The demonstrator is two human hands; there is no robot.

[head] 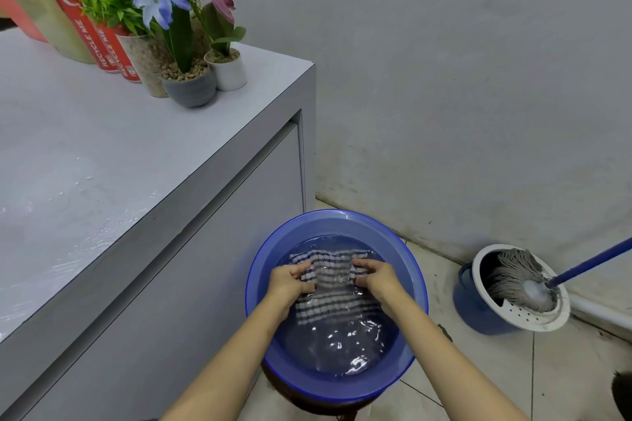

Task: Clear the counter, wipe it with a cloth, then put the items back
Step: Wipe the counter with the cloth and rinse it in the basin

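Note:
A blue-and-white striped cloth [333, 287] lies under water in a blue basin [408, 270] beside the counter. My left hand [290, 280] grips the cloth's left side and my right hand [376, 275] grips its right side, both partly in the water. The grey counter [102, 154] at the left looks wet near its front edge. At its far corner stand red cans [92, 10], a beige carton [41, 0] and small pots of artificial flowers [189, 87].
The basin rests on a dark stool, seen only at its lower rim. A blue mop bucket [478, 311] with a grey mop and blue handle [595, 261] stands at the right by the grey wall. Pale floor tiles surround it.

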